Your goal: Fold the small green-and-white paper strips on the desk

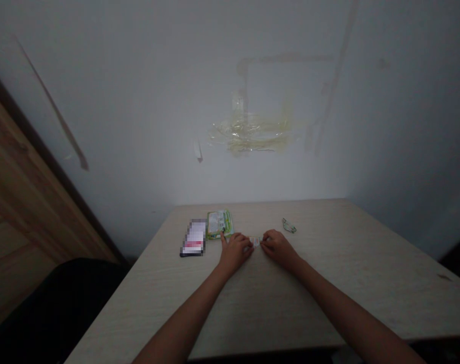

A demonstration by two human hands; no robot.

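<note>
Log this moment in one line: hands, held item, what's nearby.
left hand: pinching small paper piece | right hand: pinching same piece | nearby: green packet, blurred flat object, crumpled wrapper scrap

A pale grey wall [100, 101] fills the view, marked by yellowed, shiny patches of old tape residue [252, 134] and faint streaks. A light wood-grain table [366, 283] meets it. At left stand a honey-brown wooden panel [21, 177] and a dark, rounded shape [55, 303].
</note>
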